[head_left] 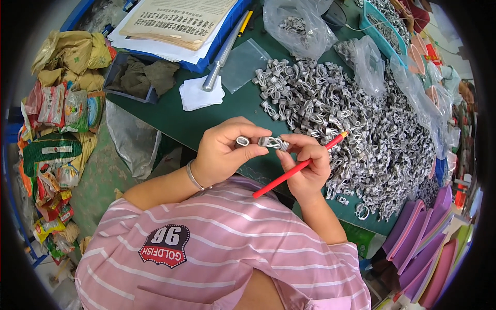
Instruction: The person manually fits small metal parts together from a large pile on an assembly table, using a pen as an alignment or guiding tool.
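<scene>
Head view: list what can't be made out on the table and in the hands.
In the head view:
Gripped surface of the metal piece: covered by the left hand and right hand.
Part of the red pen: covered by the right hand.
Lower layers of the metal heap: buried under upper pieces.
Top of the printed pages: cut off by the upper edge.

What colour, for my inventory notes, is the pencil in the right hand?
The pencil is mostly red, seen best in the head view.
</scene>
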Available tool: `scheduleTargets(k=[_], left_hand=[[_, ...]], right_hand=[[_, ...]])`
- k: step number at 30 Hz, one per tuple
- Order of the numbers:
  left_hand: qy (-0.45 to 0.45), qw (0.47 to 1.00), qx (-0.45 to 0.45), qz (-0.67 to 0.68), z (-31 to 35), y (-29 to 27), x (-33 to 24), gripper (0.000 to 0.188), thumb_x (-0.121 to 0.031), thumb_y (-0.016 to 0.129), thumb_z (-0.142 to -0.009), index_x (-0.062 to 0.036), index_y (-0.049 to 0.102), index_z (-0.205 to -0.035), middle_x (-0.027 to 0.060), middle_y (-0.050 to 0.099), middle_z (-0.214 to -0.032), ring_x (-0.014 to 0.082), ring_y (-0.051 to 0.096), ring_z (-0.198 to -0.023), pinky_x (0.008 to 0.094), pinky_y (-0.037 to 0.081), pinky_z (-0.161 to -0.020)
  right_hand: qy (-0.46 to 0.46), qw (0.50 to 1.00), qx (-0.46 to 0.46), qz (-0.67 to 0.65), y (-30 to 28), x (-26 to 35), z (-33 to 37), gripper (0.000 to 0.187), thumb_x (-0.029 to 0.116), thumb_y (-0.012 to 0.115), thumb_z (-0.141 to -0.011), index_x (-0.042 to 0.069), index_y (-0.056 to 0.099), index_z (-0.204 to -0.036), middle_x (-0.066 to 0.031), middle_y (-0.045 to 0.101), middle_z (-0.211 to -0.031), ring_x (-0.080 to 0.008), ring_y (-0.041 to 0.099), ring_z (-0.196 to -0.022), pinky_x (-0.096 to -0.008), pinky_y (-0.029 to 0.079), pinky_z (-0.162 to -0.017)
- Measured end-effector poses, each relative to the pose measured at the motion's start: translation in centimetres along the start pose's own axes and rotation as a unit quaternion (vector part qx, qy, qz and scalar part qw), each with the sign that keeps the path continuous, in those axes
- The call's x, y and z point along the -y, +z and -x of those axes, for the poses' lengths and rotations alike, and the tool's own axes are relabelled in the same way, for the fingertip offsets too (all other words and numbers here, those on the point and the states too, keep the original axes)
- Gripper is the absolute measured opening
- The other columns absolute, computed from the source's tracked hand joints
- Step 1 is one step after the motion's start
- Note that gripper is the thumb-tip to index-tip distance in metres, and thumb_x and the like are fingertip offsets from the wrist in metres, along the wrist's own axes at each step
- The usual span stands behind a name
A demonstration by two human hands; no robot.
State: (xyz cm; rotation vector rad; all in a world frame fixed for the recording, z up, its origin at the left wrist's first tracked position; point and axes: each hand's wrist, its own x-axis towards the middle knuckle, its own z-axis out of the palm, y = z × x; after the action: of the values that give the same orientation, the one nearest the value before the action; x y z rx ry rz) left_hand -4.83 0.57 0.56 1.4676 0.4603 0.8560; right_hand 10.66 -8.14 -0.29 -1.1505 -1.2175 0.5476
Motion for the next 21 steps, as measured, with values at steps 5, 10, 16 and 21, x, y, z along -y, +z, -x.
scheduleTargets(k=[5,10,16,21], left_hand=[[-0.03,0.999,0.019,0.016,-0.5,0.7,-0.5,0.022,0.004,0.061,-0.075,0.0012,0.06,-0.097,0.0046,0.054,-0.082,0.0079,0.049,-0.064,0.0185,0.039,-0.056],[-0.305,0.874,-0.079,0.37,-0.6,1.4,0.2,0.018,-0.005,0.05,-0.085,-0.0009,0.051,-0.103,0.0088,0.055,-0.085,0.0164,0.058,-0.075,0.027,0.049,-0.063],[-0.32,0.884,-0.023,0.339,-0.2,0.7,2.4,0.007,-0.006,0.054,-0.084,-0.0041,0.049,-0.088,0.0045,0.051,-0.074,0.011,0.05,-0.063,0.0213,0.039,-0.049],[-0.343,0.891,-0.012,0.299,-0.4,2.0,1.6,0.009,-0.004,0.056,-0.081,-0.0033,0.05,-0.087,0.0025,0.047,-0.07,0.0086,0.044,-0.058,0.0198,0.034,-0.045]], right_hand=[[-0.037,0.996,-0.008,0.085,-0.5,0.2,0.9,0.032,-0.005,0.069,-0.068,0.005,0.038,-0.069,-0.0172,0.06,-0.089,-0.0172,0.06,-0.069,-0.0256,0.05,-0.056],[-0.117,0.987,0.075,0.075,-1.1,1.6,0.2,0.028,0.0,0.071,-0.065,0.004,0.043,-0.071,-0.0158,0.061,-0.083,-0.0267,0.058,-0.064,-0.0319,0.047,-0.052],[-0.106,0.857,0.018,0.505,-5.9,0.6,-3.0,0.02,-0.001,0.064,-0.064,0.003,0.047,-0.072,-0.014,0.059,-0.088,-0.0308,0.053,-0.072,-0.0419,0.041,-0.063],[-0.136,0.84,-0.005,0.526,-7.1,-0.1,-5.3,0.019,-0.001,0.063,-0.064,0.003,0.046,-0.072,-0.0124,0.059,-0.084,-0.0328,0.052,-0.069,-0.0408,0.042,-0.058]])
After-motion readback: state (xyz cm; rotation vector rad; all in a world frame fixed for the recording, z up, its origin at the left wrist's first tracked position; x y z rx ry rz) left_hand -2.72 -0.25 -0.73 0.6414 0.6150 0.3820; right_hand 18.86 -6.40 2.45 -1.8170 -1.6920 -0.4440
